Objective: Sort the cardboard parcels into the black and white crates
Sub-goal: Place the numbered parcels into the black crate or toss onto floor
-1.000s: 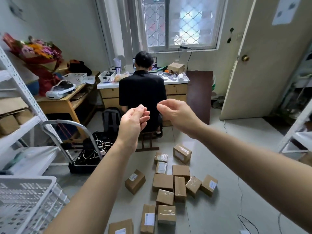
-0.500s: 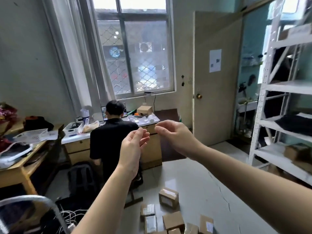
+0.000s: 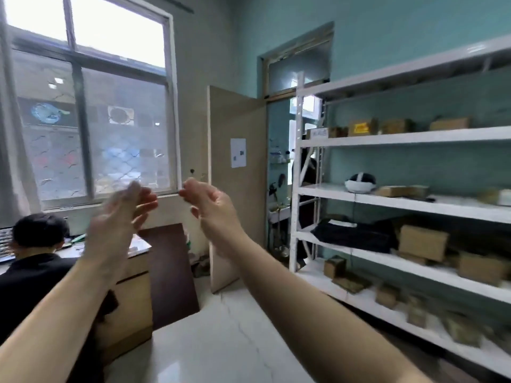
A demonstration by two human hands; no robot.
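Since a second ago my head has swung up and to the right. The cardboard parcels scattered on the floor and the white crate at my lower left have dropped out of sight. Both arms stay raised in front of me at much the same spacing.

At far left a seated person (image 3: pixel 36 244) in a black top faces the desk (image 3: pixel 132 299) under the window (image 3: pixel 91 120). My left hand (image 3: pixel 121 225) is blurred with motion; its fingers look fairly straight and nothing is in it. A dark brown board (image 3: pixel 168 272) leans by the desk, below that hand. My right hand (image 3: pixel 218 214) is just beside the left, apart from it. Its fingers are loosely curled, thumb near forefinger, and it too holds nothing. Behind it the door (image 3: pixel 243 128) stands open.

At right the white shelving (image 3: pixel 401 139) carries brown boxes (image 3: pixel 423 241) on several levels. It also holds a dark folded bundle (image 3: pixel 356 236) and a white-and-black rounded object (image 3: pixel 359 183). Whether those boxes belong to my sort I cannot tell.

As I judge it, no sorting is under way at this moment. Neither the black crate nor the white one is visible, so I cannot say what they hold, and the parcels lie below the frame. I would need to look down again before picking anything up.
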